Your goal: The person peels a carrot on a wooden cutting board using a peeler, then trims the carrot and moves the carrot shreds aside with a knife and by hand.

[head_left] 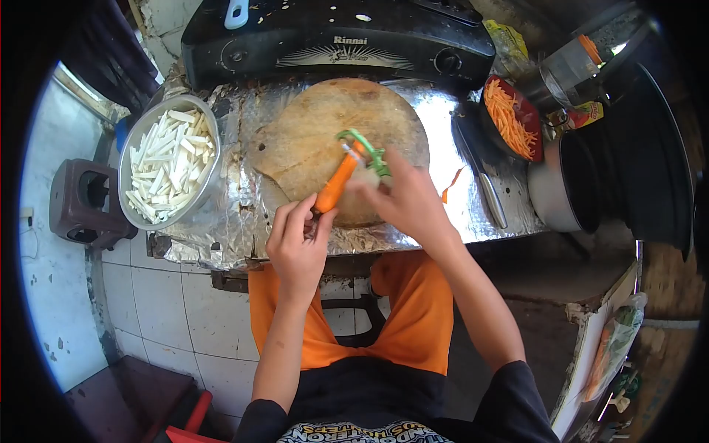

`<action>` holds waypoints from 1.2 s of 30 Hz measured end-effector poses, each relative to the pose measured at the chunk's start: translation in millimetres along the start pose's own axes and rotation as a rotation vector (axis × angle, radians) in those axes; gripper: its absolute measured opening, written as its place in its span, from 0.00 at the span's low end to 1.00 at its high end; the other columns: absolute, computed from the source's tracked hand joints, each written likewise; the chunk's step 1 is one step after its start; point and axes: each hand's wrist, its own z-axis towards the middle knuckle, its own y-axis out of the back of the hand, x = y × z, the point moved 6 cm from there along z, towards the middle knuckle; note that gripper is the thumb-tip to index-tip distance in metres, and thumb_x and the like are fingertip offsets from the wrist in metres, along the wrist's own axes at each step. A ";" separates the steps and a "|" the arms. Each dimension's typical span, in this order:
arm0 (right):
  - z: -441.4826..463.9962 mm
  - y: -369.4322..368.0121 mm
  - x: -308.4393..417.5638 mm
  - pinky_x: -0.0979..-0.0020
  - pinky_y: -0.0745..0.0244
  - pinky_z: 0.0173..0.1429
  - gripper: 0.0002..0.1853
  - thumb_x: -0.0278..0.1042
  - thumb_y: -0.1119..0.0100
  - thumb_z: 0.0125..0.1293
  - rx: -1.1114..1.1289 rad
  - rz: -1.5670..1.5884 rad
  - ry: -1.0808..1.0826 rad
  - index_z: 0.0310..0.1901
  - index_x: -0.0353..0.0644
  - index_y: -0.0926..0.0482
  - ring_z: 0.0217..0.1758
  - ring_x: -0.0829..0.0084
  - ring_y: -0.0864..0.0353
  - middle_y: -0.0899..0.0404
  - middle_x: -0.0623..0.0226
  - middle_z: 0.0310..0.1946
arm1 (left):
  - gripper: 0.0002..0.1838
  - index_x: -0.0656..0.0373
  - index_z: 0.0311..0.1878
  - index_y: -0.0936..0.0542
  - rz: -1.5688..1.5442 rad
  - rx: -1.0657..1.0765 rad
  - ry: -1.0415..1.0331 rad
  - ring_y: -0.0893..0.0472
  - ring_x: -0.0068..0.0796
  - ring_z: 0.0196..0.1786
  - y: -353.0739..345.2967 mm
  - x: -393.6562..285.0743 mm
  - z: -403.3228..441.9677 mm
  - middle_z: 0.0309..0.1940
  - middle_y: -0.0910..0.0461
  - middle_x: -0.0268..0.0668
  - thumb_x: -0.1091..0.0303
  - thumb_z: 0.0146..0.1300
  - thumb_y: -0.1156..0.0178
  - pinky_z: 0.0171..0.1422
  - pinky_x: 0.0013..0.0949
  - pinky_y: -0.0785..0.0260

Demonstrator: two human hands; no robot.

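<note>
Orange is the carrot (338, 183), which lies over the round wooden board (295, 136), its long axis slanting away from the person and toward the right. The left hand (297, 240) grasps its near end between the fingers. The right hand (410, 199) is closed around a green peeler (378, 161), at the carrot's far end and to the right of it; this hand is blurred, so I cannot tell if the blade touches the skin. Farther right, a knife (490, 196) lies beside the board, handle toward the person.
</note>
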 end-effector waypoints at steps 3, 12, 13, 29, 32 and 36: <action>8.7 -17.7 13.3 0.59 0.27 0.32 0.20 0.46 0.27 0.61 0.194 0.032 0.260 0.42 0.37 0.20 0.24 0.50 0.20 0.22 0.51 0.19 | 0.18 0.63 0.49 0.16 0.048 0.000 -0.015 0.20 0.22 0.31 0.3 -1.5 0.6 0.36 0.20 0.34 0.76 0.54 0.24 0.33 0.27 0.23; 39.3 14.4 -36.3 0.58 0.26 0.32 0.16 0.45 0.30 0.64 0.017 -0.045 -0.035 0.36 0.37 0.17 0.24 0.54 0.18 0.21 0.52 0.20 | 0.17 0.64 0.53 0.16 -0.028 0.076 0.068 0.23 0.18 0.30 0.3 1.8 0.3 0.31 0.25 0.31 0.78 0.59 0.28 0.31 0.24 0.28; 39.2 24.9 -38.1 0.55 0.24 0.34 0.14 0.43 0.33 0.66 -0.110 -0.151 0.000 0.35 0.37 0.17 0.27 0.51 0.17 0.19 0.51 0.21 | 0.17 0.64 0.53 0.16 -0.029 0.075 0.061 0.23 0.18 0.30 -0.1 1.0 1.1 0.31 0.25 0.31 0.78 0.59 0.28 0.31 0.24 0.28; -34.0 -25.6 5.2 0.53 0.24 0.25 0.16 0.42 0.46 0.74 -0.034 -0.276 0.345 0.33 0.38 0.27 0.21 0.49 0.19 0.22 0.52 0.17 | 0.13 0.65 0.46 0.17 0.221 -0.005 -0.190 0.20 0.33 0.29 -1.2 -12.9 -1.9 0.37 0.22 0.40 0.71 0.61 0.28 0.33 0.34 0.26; -32.6 -25.8 7.4 0.55 0.24 0.24 0.17 0.44 0.46 0.74 -0.036 -0.332 0.401 0.32 0.39 0.27 0.20 0.51 0.18 0.22 0.55 0.16 | 0.15 0.64 0.47 0.17 0.255 0.012 -0.202 0.19 0.33 0.30 -1.9 -14.0 0.6 0.37 0.22 0.39 0.70 0.59 0.26 0.33 0.34 0.24; -25.5 -27.9 10.1 0.54 0.24 0.26 0.16 0.43 0.46 0.75 0.080 -0.371 0.314 0.34 0.39 0.28 0.21 0.49 0.19 0.22 0.54 0.17 | 0.16 0.67 0.49 0.17 0.159 0.010 -0.065 0.19 0.24 0.30 -1.7 -5.6 -0.6 0.37 0.20 0.37 0.78 0.57 0.27 0.33 0.29 0.24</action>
